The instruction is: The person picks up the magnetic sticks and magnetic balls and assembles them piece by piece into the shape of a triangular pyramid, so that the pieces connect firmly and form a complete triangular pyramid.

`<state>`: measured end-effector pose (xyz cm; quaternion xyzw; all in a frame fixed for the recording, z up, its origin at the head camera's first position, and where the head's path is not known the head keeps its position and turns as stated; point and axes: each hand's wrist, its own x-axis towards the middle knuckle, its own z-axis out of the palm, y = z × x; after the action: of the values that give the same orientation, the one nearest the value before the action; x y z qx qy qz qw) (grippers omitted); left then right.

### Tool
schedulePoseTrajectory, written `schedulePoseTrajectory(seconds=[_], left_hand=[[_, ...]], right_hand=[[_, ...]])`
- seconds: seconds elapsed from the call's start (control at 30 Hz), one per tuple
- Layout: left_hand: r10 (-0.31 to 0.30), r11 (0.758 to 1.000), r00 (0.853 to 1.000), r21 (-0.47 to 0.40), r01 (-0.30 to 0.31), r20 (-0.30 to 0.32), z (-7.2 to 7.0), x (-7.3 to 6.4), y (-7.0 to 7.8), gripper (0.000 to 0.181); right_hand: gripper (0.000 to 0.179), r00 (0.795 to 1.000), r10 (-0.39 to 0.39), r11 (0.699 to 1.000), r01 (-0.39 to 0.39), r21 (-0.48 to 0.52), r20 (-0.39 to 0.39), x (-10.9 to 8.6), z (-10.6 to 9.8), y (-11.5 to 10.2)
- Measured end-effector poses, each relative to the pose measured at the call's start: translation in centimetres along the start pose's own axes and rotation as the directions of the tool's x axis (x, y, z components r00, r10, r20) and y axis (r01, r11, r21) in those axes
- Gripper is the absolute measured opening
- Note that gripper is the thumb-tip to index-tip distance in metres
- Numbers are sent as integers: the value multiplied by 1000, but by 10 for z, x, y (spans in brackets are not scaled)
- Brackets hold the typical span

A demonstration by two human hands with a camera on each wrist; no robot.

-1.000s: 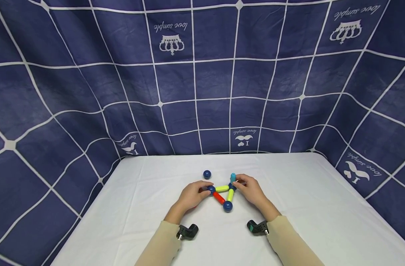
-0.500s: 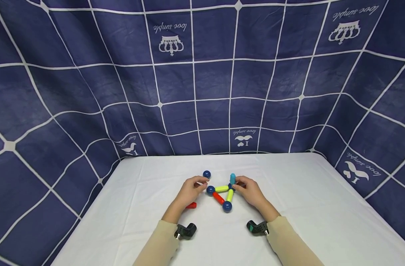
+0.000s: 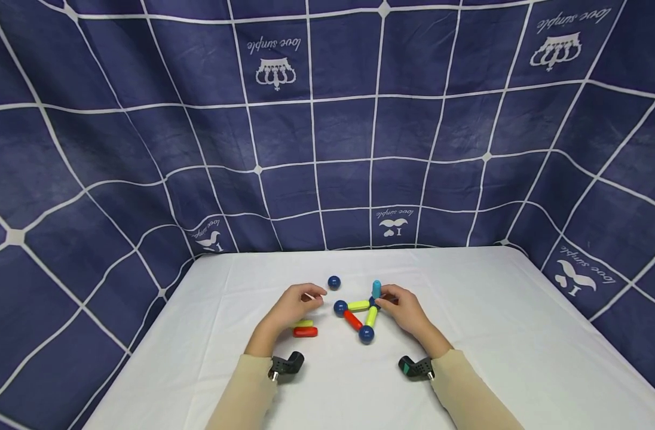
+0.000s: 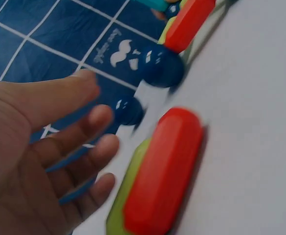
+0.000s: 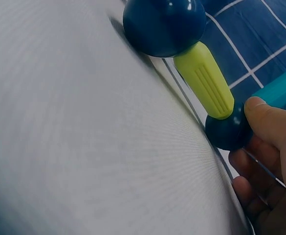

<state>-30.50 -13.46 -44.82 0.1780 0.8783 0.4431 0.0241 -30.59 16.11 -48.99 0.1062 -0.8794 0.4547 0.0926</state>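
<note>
On the white table lies a triangle of magnetic rods and blue balls: a red rod (image 3: 352, 320), two yellow-green rods (image 5: 205, 81) and a blue ball at each corner, the near one (image 3: 366, 334) lowest in the head view. A light-blue rod (image 3: 377, 289) stands up from the far right corner ball (image 5: 229, 128). My right hand (image 3: 405, 306) pinches that ball, its thumb close to the foot of the light-blue rod. My left hand (image 3: 296, 306) holds nothing; its fingers are apart and relaxed, left of the triangle, over a loose yellow-green rod (image 3: 304, 323).
A loose red rod (image 4: 165, 171) lies beside the loose yellow-green one, near my left wrist. Behind the triangle sits a single blue ball (image 3: 334, 282). A dark blue checked cloth (image 3: 343, 131) hangs around the back and sides of the table.
My left hand has let go of the triangle's left corner ball and moved left, empty. The loose red and yellow-green rods have come into sight. The right hand keeps its place.
</note>
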Motion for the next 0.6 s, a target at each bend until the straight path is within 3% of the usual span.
schedulePoseTrajectory(seconds=[0.13, 0.27, 0.47, 0.6], left_hand=[[-30, 999, 993, 40, 26, 114, -14, -6, -5, 22], [-51, 998, 982, 49, 42, 182, -23, -12, -12, 24], [-75, 995, 968, 89, 55, 241, -30, -17, -18, 18], [-98, 990, 966, 121, 70, 239, -31, -18, -18, 12]], right_hand=[[20, 1000, 6, 1000, -6, -3, 1, 0, 0, 1], [20, 1000, 13, 1000, -13, -8, 4, 0, 0, 0], [20, 1000, 1, 1000, -1, 0, 6, -1, -1, 0], [22, 1000, -20, 1000, 20, 4, 22, -1, -2, 2]])
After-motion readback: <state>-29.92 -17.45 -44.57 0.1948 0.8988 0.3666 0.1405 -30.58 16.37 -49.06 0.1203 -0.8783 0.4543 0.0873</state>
